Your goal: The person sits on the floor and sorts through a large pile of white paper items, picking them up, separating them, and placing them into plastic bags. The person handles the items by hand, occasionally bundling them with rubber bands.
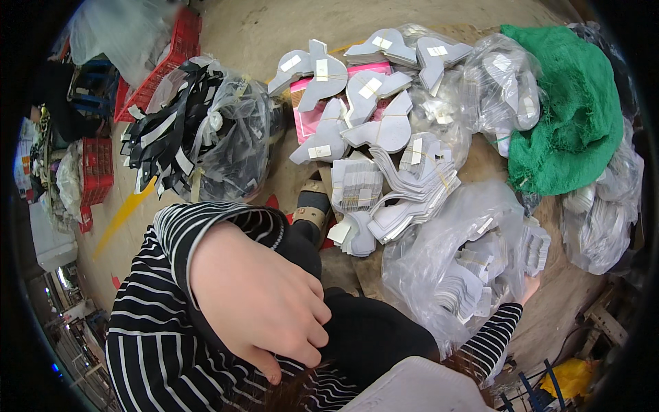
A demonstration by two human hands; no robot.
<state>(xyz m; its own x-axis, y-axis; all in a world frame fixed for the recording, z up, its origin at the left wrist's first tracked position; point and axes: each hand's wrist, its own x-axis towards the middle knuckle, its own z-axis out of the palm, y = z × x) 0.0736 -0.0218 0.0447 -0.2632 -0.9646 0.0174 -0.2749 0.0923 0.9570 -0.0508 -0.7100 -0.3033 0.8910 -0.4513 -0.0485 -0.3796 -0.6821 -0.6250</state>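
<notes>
Head view: left hand (257,295) in front of body, fingers curled, palm hidden, can't tell grip. Right hand (531,283) mostly hidden, at right side of clear bag (416,269) containing grey pieces (458,290); grip unclear. Green sack (566,113) beyond.

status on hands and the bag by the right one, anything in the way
Left hand loosely curled, nothing visible in it. Right hand at clear bag, grip hidden. Grey stacks inside, partly veiled by plastic.
</notes>
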